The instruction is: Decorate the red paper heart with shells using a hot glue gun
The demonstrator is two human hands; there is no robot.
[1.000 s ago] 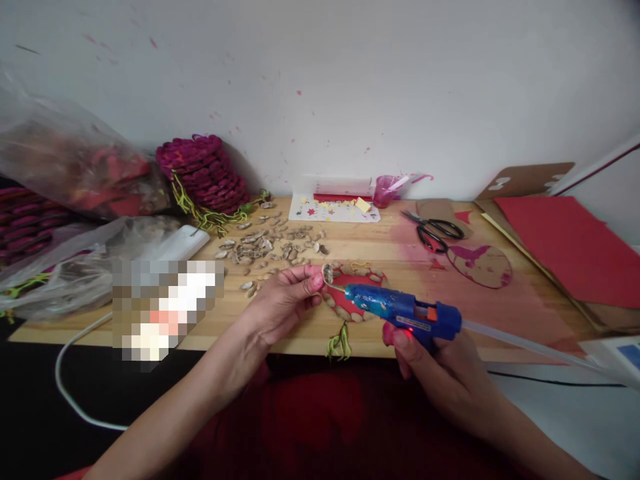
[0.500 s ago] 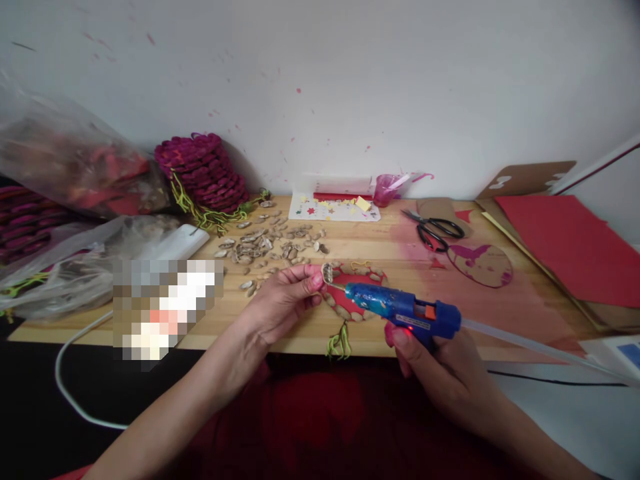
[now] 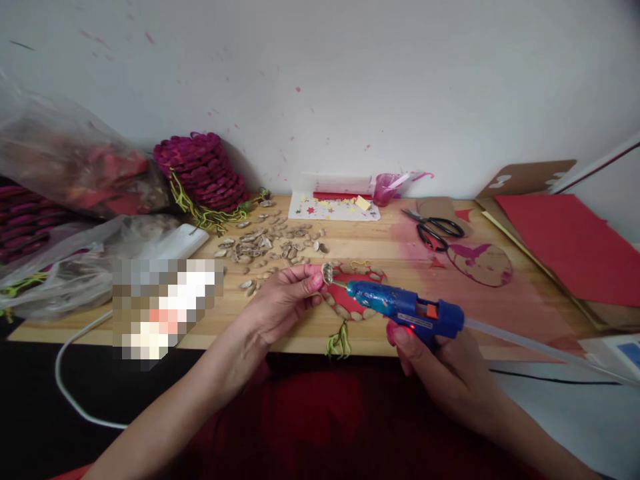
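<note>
Between thumb and fingers, my left hand pinches a peanut shell, its hollow side showing. My right hand is wrapped round the handle of a blue hot glue gun, whose nozzle points left at the shell; whether the tip touches it I cannot tell. A clear glue stick runs out of the gun's back. Beneath both lies a red disc edged with peanut shells, partly covered by the gun, with a green yarn tassel at its near side.
Loose peanut shells are heaped left of centre. Black-handled scissors and a stained cardboard disc lie to the right, near red sheets. A purple woven basket, plastic bags and a pink cup stand behind.
The glue gun has drawn back slightly to the right, its nozzle a little farther from the shell. My left hand holds the shell in nearly the same place.
</note>
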